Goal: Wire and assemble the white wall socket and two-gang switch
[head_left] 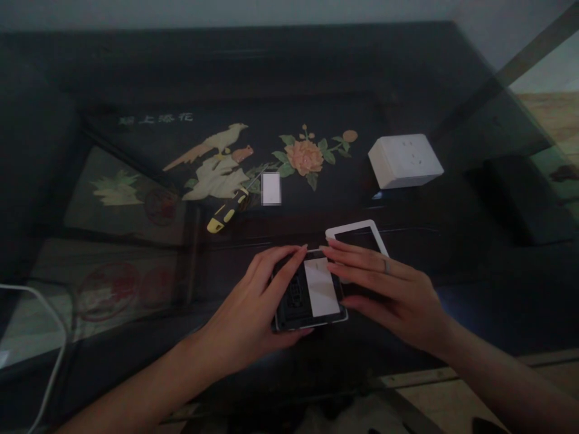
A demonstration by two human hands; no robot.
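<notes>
Near the table's front edge, my left hand (246, 310) holds a wall switch module (294, 301) with its dark inner frame facing up. The left fingers lie over its far left edge, and the thumb is at the near side. One white rocker plate (322, 288) covers the right part; bare dark parts show on the left. My right hand (389, 286) has its fingertips at the module's far right corner and its thumb against the right edge. Partly behind the right fingers lies a white cover frame (353, 228) with an open middle.
A yellow and black screwdriver (228, 211) lies farther back, beside a small white rectangle (271, 188) that is blurred. At the right stands a white block (404, 161) with slot-like marks on top. A white cable (56, 328) curves at the left. The dark tabletop (253, 72) is glossy.
</notes>
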